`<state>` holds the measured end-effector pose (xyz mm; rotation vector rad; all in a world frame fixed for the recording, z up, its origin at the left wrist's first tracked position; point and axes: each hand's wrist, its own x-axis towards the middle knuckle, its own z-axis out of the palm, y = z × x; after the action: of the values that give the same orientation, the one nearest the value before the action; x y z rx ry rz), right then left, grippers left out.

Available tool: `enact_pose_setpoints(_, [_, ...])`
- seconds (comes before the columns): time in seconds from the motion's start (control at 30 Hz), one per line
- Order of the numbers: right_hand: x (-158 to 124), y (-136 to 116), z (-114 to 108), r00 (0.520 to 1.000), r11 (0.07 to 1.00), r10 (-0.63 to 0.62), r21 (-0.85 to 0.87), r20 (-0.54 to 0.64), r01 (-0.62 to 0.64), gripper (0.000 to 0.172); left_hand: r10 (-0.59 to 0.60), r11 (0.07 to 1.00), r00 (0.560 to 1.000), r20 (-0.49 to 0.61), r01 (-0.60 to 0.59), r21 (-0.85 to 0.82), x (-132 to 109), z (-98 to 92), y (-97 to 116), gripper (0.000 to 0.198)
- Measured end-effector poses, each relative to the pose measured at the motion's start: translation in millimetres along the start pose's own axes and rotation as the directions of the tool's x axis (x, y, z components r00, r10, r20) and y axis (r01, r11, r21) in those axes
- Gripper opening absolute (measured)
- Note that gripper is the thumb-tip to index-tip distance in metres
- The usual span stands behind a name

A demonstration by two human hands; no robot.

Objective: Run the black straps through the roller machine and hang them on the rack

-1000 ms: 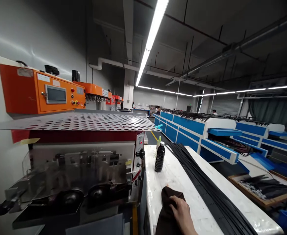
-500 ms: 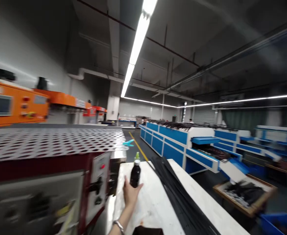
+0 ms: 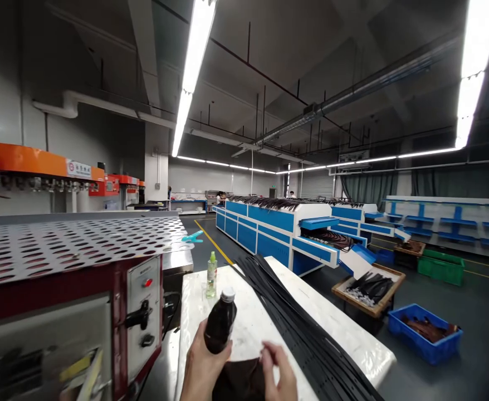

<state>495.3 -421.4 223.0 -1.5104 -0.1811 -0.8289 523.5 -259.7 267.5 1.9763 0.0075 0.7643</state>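
white table (image 3: 196, 314), left hand (image 3: 203, 367) holding dark bottle (image 3: 220, 324), blue machines (image 3: 270, 220) beyond

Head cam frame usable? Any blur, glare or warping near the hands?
Head view: left hand and dark bottle look sharp, no obvious motion blur. Head view: ceiling strip lights are blown out. Head view: wide-angle distortion bends the perforated metal plate toward the left edge.

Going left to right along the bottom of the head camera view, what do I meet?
Red machine, left hand holding dark bottle, right hand, black strips, wooden tray, blue crate.
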Motion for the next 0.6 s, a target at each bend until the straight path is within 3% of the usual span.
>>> enact_pose_setpoints(0.07, [23.8, -54.3, -19.5, 0.981, 0.995, -0.099, -0.002, 0.164, 0.101, 0.035, 0.037, 0.999, 0.998, 0.046, -0.036, -0.029, -33.4, -19.6, 18.5, 0.044])
enact_pose_setpoints(0.13, [47.1, -109.9, -36.3, 0.920, 0.972, -0.220, -0.011, 0.325, 0.236, 0.041, 0.066, 0.997, 0.994, 0.090, -0.061, -0.057, -63.2, -36.4, 35.5, 0.040])
enact_pose_setpoints(0.17, [55.7, -134.7, -41.9, 0.864, 0.954, -0.259, -0.028, 0.432, 0.300, 0.041, 0.070, 0.996, 0.992, 0.104, -0.064, -0.059, -76.3, -43.3, 42.4, 0.039])
enact_pose_setpoints(0.27, [62.8, -188.7, -46.5, 0.625, 0.852, -0.277, -0.114, 0.730, 0.511, 0.036, 0.051, 0.998, 0.992, 0.113, -0.047, -0.038, -108.9, -59.7, 54.2, 0.037])
enact_pose_setpoints(0.33, [54.7, -207.8, -42.1, 0.500, 0.719, -0.279, -0.166, 0.820, 0.675, 0.037, 0.021, 1.000, 0.993, 0.114, -0.019, -0.019, -125.8, -68.6, 55.0, 0.036])
enact_pose_setpoints(0.4, [43.6, -217.9, -34.9, 0.412, 0.557, -0.271, -0.207, 0.870, 0.804, 0.041, 0.000, 1.000, 0.994, 0.106, 0.001, -0.006, -139.3, -76.6, 52.2, 0.039])
enact_pose_setpoints(0.5, [30.6, -226.2, -23.4, 0.319, 0.361, -0.213, -0.229, 0.923, 0.904, 0.045, -0.007, 1.000, 0.997, 0.077, 0.008, -0.015, -153.2, -87.0, 47.1, 0.044])
enact_pose_setpoints(0.6, [22.1, -230.0, -14.9, 0.247, 0.251, -0.174, -0.200, 0.953, 0.947, 0.039, -0.034, 0.999, 0.999, 0.041, 0.034, -0.020, -161.4, -95.2, 45.3, 0.043])
